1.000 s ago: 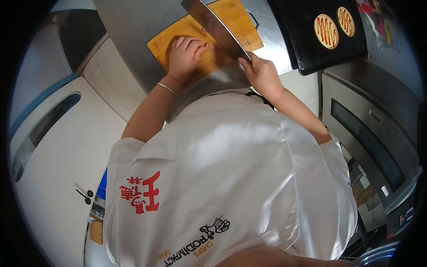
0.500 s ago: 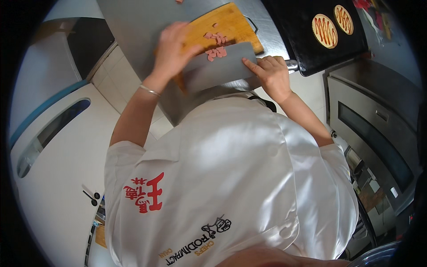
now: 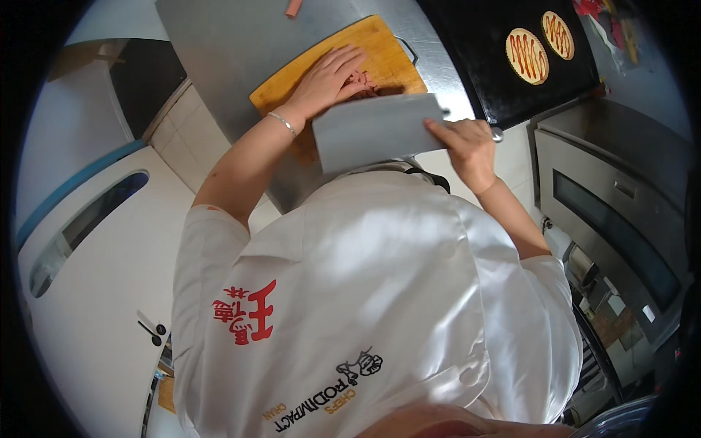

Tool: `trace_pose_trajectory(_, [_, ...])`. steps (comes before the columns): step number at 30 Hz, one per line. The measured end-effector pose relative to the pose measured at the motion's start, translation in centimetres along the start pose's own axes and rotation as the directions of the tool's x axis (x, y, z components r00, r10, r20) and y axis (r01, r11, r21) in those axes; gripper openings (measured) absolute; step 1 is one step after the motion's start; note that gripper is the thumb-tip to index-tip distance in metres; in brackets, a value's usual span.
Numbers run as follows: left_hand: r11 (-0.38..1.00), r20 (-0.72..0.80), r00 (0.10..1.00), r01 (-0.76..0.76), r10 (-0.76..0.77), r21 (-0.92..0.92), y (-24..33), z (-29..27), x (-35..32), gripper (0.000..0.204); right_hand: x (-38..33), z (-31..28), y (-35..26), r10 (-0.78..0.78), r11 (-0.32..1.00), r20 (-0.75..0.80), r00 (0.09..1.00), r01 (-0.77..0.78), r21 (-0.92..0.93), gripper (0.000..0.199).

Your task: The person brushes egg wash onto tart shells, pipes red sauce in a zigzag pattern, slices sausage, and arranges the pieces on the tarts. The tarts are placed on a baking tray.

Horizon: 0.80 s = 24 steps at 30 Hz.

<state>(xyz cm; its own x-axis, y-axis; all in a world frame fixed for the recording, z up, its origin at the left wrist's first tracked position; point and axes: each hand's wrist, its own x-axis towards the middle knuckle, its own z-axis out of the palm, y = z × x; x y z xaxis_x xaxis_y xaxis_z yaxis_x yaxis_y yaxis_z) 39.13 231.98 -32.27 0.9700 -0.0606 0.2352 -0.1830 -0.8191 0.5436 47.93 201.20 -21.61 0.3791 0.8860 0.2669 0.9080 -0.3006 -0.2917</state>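
Observation:
A wide grey cleaver [image 3: 378,133] is gripped at its handle by my right hand [image 3: 469,150], the thumb lying along the blade. Its blade is tilted flat side up over the near edge of a wooden cutting board [image 3: 383,47]. My left hand [image 3: 325,82] rests over the board with its fingers stretched out and thumb apart. Small pink pieces of sausage or ham [image 3: 363,79] lie beside and partly under those fingers; the hand hides some of them.
The board lies on a steel table [image 3: 241,44]. A pink strip of meat [image 3: 293,8] sits at the table's far side. To the right, a black baking tray [image 3: 475,44] bears two round bases with red sauce stripes [image 3: 527,56]. A steel oven [image 3: 613,212] stands at right.
My left hand has come down to the right, onto the meat pieces. The cleaver has shifted right and toward me, and the pieces that were on its blade are off it.

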Motion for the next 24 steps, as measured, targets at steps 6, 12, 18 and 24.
trace_pose_trajectory(6, [0.952,-0.107,0.979,0.141,-0.176,-0.273,2.0,-1.8,-2.3,0.043,5.9,-0.8,2.1,0.414,0.894,0.001,0.910,-0.407,0.187,0.048])
trace_pose_trajectory(12, [0.878,-0.157,0.884,0.388,-0.441,-0.280,1.4,-1.4,-4.0,0.043,15.8,8.9,6.7,0.297,0.954,0.109,0.949,-0.298,-0.005,0.048])
trace_pose_trajectory(18, [0.940,-0.067,0.938,0.334,-0.339,-0.076,4.1,-3.2,-3.7,0.065,18.7,13.8,7.8,0.137,0.990,-0.026,0.990,-0.138,-0.030,0.035])
trace_pose_trajectory(24, [0.973,0.055,0.972,0.230,-0.229,-0.022,4.0,-2.2,-2.9,0.067,17.1,12.7,6.9,-0.027,0.994,-0.085,0.996,0.018,-0.103,0.042])
